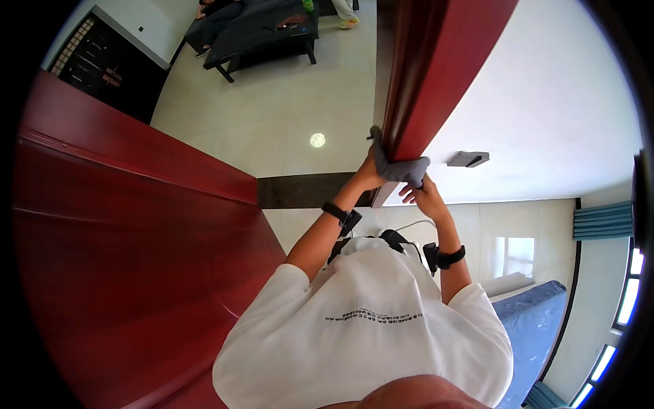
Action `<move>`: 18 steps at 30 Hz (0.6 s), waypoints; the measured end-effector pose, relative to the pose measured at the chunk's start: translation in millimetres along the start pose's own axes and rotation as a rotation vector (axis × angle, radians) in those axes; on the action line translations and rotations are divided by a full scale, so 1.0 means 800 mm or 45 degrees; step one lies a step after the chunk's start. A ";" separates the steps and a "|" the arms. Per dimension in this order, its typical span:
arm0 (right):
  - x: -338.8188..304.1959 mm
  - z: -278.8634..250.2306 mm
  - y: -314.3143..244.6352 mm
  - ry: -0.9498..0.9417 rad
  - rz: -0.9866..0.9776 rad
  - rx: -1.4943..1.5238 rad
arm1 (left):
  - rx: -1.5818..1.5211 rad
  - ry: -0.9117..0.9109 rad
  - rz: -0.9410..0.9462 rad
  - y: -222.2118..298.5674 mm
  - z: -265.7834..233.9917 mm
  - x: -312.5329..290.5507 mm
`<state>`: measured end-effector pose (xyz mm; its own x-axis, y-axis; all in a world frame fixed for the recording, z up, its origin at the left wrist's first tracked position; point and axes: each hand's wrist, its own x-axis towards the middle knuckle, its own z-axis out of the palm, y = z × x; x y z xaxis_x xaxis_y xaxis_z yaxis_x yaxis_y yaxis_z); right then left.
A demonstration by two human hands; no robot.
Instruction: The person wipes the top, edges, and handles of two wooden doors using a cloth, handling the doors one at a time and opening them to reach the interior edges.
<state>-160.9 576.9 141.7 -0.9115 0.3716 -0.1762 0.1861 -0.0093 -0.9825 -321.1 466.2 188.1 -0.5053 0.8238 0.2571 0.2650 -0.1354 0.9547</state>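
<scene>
A grey cloth is wrapped around the lower visible end of the dark red wooden door frame. My left hand presses the cloth at the frame's left side, its fingers mostly hidden behind the cloth. On the right side, my right hand grips the cloth's other end between thumb and fingers, with some fingertips showing below it. Black bands with small devices sit on both my wrists.
A dark red door stands open at the left. A grey wall switch is just right of the frame. Beyond the doorway are a black low table and people. A blue wrapped mattress lies at the lower right.
</scene>
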 end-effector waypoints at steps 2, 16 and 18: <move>-0.002 0.002 -0.002 -0.092 0.053 -0.044 | 0.118 -0.052 -0.114 -0.061 -0.001 -0.015; -0.022 -0.024 -0.109 -0.509 -0.646 0.291 | 0.409 0.361 0.325 0.108 -0.008 0.040; -0.035 -0.010 -0.087 -0.363 -0.488 0.340 | 0.384 0.413 0.246 0.062 0.003 0.028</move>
<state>-145.7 574.9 215.4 -0.9660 0.1284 0.2243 -0.2444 -0.1720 -0.9543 -317.5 479.4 240.8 -0.6410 0.5784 0.5046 0.5811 -0.0637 0.8113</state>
